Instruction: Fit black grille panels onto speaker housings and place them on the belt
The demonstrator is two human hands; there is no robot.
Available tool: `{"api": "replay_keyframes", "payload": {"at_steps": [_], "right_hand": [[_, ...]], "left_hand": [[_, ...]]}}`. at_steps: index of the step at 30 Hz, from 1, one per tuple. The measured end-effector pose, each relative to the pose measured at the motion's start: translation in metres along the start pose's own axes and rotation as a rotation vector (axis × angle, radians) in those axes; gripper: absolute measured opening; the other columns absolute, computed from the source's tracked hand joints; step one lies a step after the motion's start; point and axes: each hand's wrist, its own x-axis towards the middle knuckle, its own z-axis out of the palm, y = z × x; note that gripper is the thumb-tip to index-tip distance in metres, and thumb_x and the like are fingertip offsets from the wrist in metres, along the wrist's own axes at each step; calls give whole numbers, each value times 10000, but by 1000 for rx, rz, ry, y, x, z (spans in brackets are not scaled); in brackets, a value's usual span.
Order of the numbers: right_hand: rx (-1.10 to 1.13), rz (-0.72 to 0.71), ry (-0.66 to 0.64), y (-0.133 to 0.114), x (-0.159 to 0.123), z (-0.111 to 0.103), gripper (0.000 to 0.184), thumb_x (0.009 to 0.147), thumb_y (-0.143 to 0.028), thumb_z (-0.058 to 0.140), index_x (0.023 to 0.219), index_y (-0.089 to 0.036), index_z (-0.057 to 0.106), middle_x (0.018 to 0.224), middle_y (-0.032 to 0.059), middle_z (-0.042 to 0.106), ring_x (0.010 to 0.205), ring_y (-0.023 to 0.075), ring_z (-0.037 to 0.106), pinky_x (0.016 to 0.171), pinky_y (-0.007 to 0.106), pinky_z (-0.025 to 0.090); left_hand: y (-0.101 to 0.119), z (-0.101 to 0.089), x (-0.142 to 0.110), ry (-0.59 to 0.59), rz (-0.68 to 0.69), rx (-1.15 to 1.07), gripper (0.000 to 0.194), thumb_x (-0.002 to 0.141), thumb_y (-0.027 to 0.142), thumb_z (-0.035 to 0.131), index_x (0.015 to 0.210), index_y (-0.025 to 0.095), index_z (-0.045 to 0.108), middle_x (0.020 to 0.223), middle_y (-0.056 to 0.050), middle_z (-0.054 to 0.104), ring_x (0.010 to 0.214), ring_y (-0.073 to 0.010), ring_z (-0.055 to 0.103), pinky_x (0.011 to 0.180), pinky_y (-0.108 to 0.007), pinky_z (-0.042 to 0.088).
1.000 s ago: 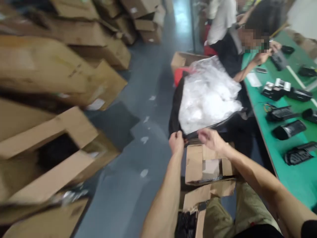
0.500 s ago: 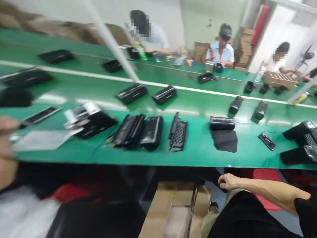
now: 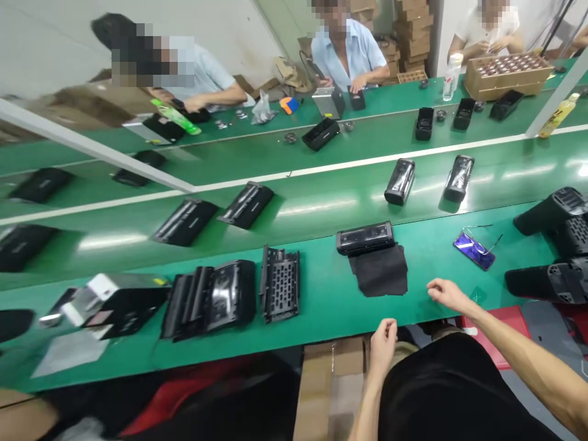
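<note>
My left hand (image 3: pixel 384 340) hovers at the table's front edge, fingers curled, with nothing showing in it. Further right, my right hand (image 3: pixel 448 294) is over the green tabletop, its fingers also loosely closed and no object visible in them. Nearest to both is a black cloth (image 3: pixel 382 274), spread flat. A black speaker-like casing (image 3: pixel 365 238) with a glossy face lies along the cloth's far edge. To the right are a phone (image 3: pixel 473 251) with a purple screen and a pair of glasses (image 3: pixel 486 250) on it.
Left along the bench lie a perforated black panel (image 3: pixel 280 285) and a glossy black casing (image 3: pixel 232 294). Large black casings (image 3: pixel 546 283) stand at right. Beyond, more casings (image 3: pixel 399 181) rest on the green conveyor (image 3: pixel 316 205). Several people work opposite. A cardboard box (image 3: pixel 315 392) is below the table.
My left hand has come into view at the table edge. My right hand has risen from below the edge to over the tabletop. The view has shifted and sharpened.
</note>
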Motion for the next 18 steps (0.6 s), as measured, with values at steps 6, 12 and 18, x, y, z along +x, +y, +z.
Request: {"api": "replay_keyframes", "payload": {"at_steps": [6,12,18], "right_hand": [[-16,18,120,7,23,-10,157,905,-341,560,843,-227,649,760,24,697,740,214,648,716,306,443],[-201,88,125,-25,37,55,243,933,-474,697,916,-232,690,886,58,776,776,231,690,672,312,396],[-408,241,205,-14,60,83,352,1057,-530,517,1054,-261,744,1084,83,820,979,302,765,715,344,460]], "left_hand": [[9,-31,36,138,80,-3,526,786,734,689,819,209,700,688,-18,636,641,-180,609,641,-299,511],[-3,-72,67,353,23,-74,629,758,820,648,873,201,665,684,-12,622,560,-164,606,535,-268,476],[-28,-166,92,777,-79,-65,475,855,686,701,910,227,591,759,-12,656,674,-194,672,656,-315,555]]}}
